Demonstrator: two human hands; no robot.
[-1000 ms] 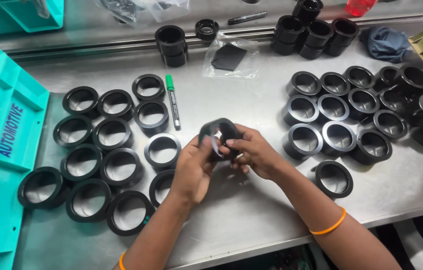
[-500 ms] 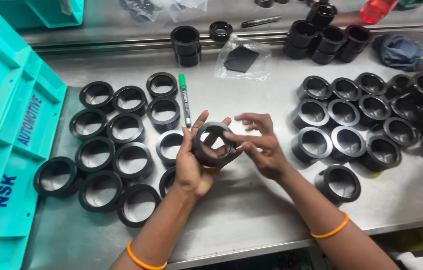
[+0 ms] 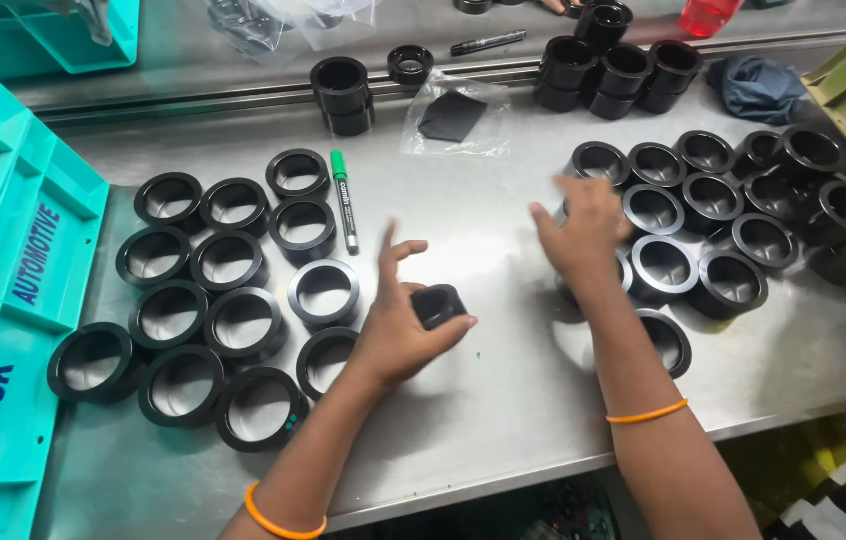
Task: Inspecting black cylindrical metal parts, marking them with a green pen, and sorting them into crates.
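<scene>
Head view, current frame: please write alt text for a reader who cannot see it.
A person's left hand holds a black ring above a steel table, while the right hand reaches into a cluster of black rings on the right. More black rings on the left lie beside a green marker and a teal crate.

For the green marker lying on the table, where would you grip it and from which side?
Grip the marker across the middle of its barrel, coming straight down from above. It lies flat and lengthwise on the steel table, green cap away from the person. Black rings sit close on its left; the right side is freer for a finger.
</scene>
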